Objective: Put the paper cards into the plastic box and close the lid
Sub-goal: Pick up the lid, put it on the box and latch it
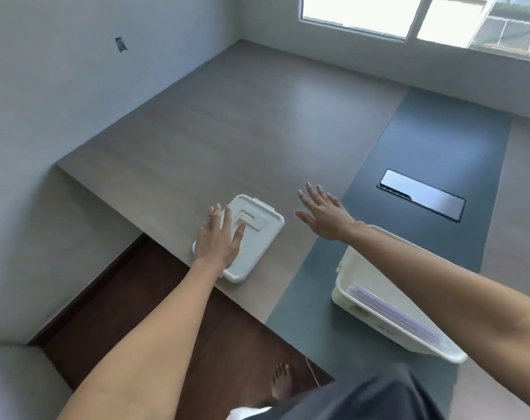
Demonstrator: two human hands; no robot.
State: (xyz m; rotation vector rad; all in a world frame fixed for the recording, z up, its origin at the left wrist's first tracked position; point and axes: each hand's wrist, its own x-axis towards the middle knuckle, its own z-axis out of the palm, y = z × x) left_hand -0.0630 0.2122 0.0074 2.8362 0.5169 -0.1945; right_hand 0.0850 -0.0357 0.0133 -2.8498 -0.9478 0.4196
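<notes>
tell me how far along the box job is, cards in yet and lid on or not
Done: the paper cards already lie inside the open plastic box. In hand: the left hand rests flat on the lid, which lies apart from the box on the table; the right hand hovers open, holding nothing. Left: carry the lid over and close the box.

The lid (251,234) lies on the table (227,131) near its near-left edge, under the left hand (220,237). The plastic box (376,316) sits to its right, nearer, with the paper cards (394,313) inside. The right hand (324,213) is between them, farther back.
</notes>
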